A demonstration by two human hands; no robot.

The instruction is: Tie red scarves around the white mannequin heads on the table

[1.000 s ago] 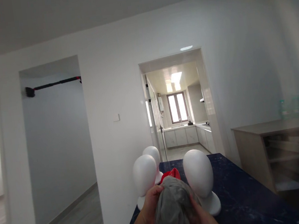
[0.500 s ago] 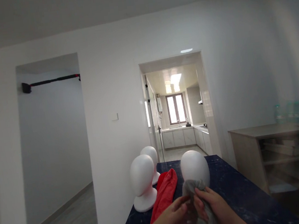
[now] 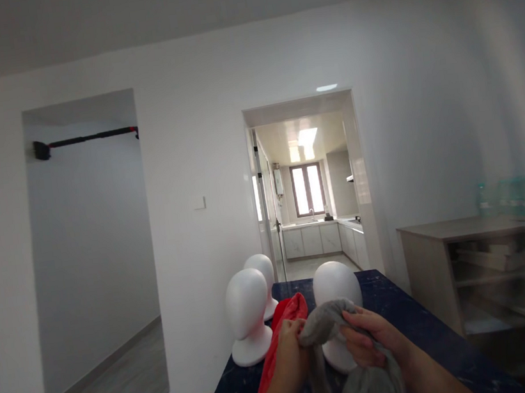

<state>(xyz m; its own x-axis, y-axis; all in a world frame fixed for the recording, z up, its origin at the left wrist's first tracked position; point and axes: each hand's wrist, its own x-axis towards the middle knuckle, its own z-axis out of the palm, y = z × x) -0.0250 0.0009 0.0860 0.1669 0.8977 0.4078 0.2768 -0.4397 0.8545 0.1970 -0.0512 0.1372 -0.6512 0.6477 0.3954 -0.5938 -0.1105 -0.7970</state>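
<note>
A soft grey cloth is stretched in an arch between my two hands, with loose folds hanging below. My left hand is closed on its left side, and my right hand pinches the right side, fingers curled round it. Just behind the cloth stands a white mannequin head, its lower part partly covered from view by cloth and hand. A red cloth lies on the dark blue table, left of the grey one and partly behind my left hand.
Two more white heads stand at the table's left edge, a nearer mannequin head and a farther mannequin head. To the right is a wooden shelf unit with blurred greenish bottles on top. Beyond the table, a doorway opens onto a kitchen.
My hands have moved apart, the left one going left and up, and the grey cloth between them has spread from a bunch into an arch. My view has shifted slightly.
</note>
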